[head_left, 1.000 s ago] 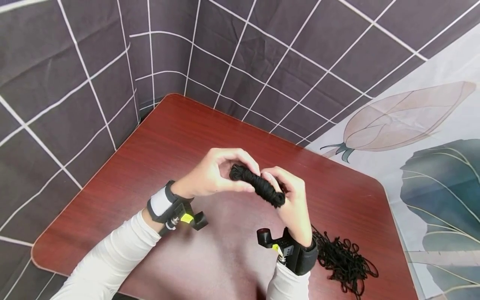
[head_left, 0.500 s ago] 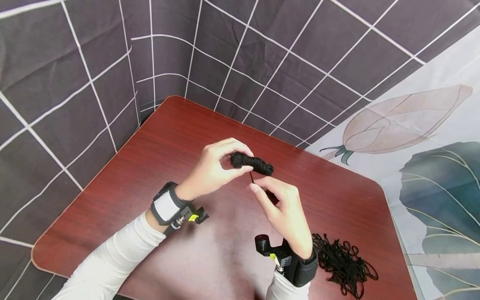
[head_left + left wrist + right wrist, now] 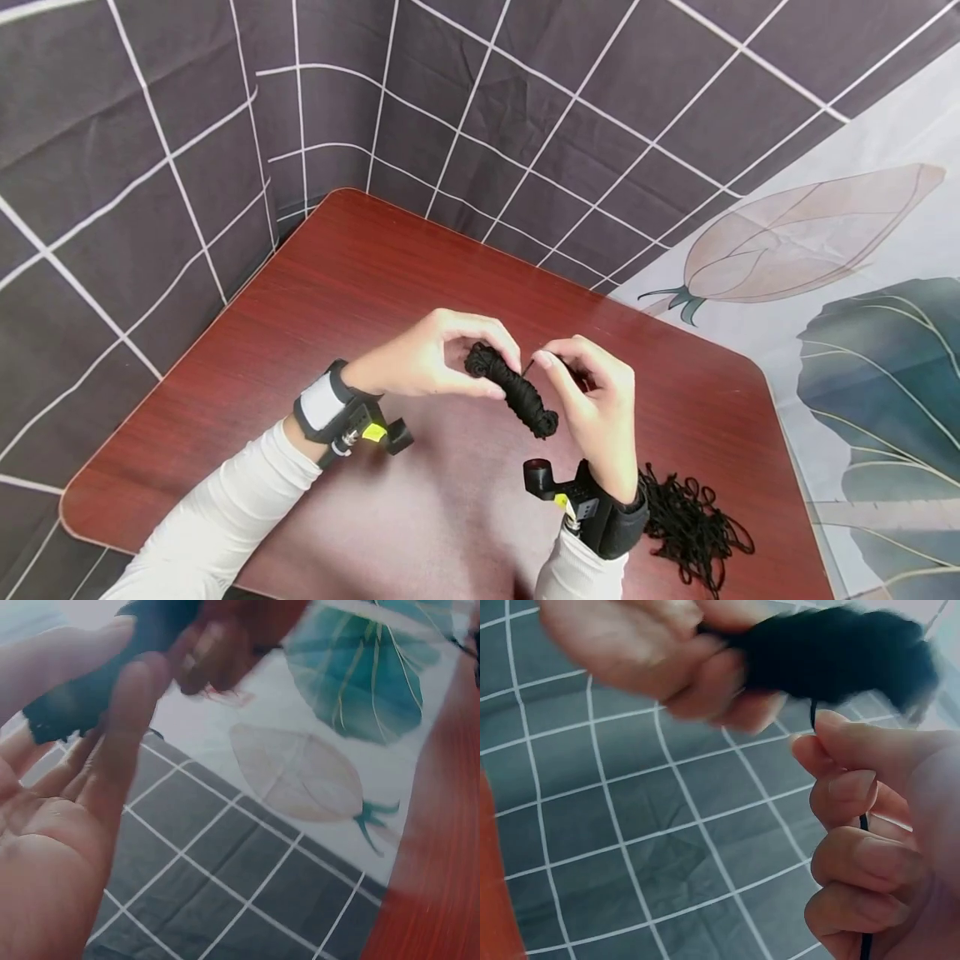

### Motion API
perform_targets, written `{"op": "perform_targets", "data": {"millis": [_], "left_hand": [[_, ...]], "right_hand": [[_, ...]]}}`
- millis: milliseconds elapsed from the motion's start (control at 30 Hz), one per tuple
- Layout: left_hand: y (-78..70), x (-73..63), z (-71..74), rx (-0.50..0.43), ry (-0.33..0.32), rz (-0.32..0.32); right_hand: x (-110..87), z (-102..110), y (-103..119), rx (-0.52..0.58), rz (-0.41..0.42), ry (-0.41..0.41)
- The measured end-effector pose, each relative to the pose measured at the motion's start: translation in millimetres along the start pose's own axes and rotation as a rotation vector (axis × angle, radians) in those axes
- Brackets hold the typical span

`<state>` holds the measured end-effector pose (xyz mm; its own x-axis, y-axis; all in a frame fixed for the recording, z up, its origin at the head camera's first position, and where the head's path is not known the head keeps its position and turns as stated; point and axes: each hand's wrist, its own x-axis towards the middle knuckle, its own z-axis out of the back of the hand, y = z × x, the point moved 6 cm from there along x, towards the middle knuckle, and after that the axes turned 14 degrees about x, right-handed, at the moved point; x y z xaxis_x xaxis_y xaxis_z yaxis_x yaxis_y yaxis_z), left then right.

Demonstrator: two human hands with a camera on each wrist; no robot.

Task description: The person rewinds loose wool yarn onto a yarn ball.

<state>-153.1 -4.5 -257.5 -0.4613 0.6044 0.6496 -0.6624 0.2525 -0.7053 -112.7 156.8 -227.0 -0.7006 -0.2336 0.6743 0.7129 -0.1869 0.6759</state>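
Note:
My left hand [image 3: 431, 354] holds a bundle of black cord [image 3: 517, 392] between thumb and fingers, above the table. Cord is wrapped round the bundle's middle, and both ends bulge out. Close by on the right, my right hand [image 3: 596, 400] pinches a strand of the cord [image 3: 813, 714] between thumb and index finger. That strand runs from the bundle into the right hand and comes out below its curled fingers [image 3: 855, 862]. The left wrist view shows the bundle [image 3: 82, 697] blurred, between the left thumb and fingers.
A loose, tangled pile of black cord [image 3: 690, 525] lies on the right side of the reddish-brown table [image 3: 337, 267]. Dark cloth with a white grid [image 3: 450, 100] hangs behind and to the left. A white cloth with leaf prints [image 3: 787, 242] hangs at the right.
The right hand goes from beside the bundle to below it, then up to its right, drawing the strand round. The left hand has risen and come back down, tilting the bundle more steeply.

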Motion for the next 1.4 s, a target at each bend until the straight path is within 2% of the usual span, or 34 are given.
{"op": "perform_targets", "data": {"millis": [100,200,367,467,567,667,733,833,900,967,1067,1233,1300,1400], "left_hand": [[-2.8,1.2,6.8,-0.047,-0.109,-0.042],[-9.9,2.0,15.5,-0.025,-0.259,-0.073],[-26.8,0.1,26.1,0.140,-0.493,-0.049],[-33.7,-0.5,29.2,0.303,-0.560,-0.004],[-35.9,0.8,29.2,0.460,-0.536,0.032],[-32.3,2.5,26.3,0.514,-0.428,0.037],[-25.3,3.1,23.4,0.464,-0.334,0.037],[-11.3,1.9,17.5,0.289,-0.194,0.051],[-4.5,0.7,14.5,0.175,-0.136,0.058],[-2.2,0.5,13.6,0.094,-0.118,0.047],[-5.5,0.6,16.9,0.062,-0.168,0.003],[-13.3,-0.6,27.9,0.077,-0.343,-0.036],[-14.4,-1.7,31.2,0.110,-0.410,-0.029],[-25.6,-1.1,34.5,0.252,-0.487,-0.024]], "right_hand": [[0.0,-5,-8,0.027,-0.045,0.012],[0.3,-12,-13,-0.007,-0.072,0.049],[-1.8,-27,-17,-0.089,-0.110,0.177],[-3.1,-30,-14,-0.109,-0.121,0.210],[-2.5,-27,-7,-0.105,-0.091,0.172],[-1.0,-19,-1,-0.077,-0.054,0.093],[0.2,-12,2,-0.050,-0.031,0.036],[0.9,-4,4,-0.022,-0.002,-0.029],[1.0,0,3,-0.017,0.008,-0.052],[1.3,2,1,-0.011,0.008,-0.049],[1.8,-1,-3,-0.032,-0.012,-0.008],[2.1,-10,-6,-0.109,-0.047,0.087],[1.3,-13,-5,-0.121,-0.056,0.124],[-0.1,-17,-3,-0.124,-0.063,0.175]]}}
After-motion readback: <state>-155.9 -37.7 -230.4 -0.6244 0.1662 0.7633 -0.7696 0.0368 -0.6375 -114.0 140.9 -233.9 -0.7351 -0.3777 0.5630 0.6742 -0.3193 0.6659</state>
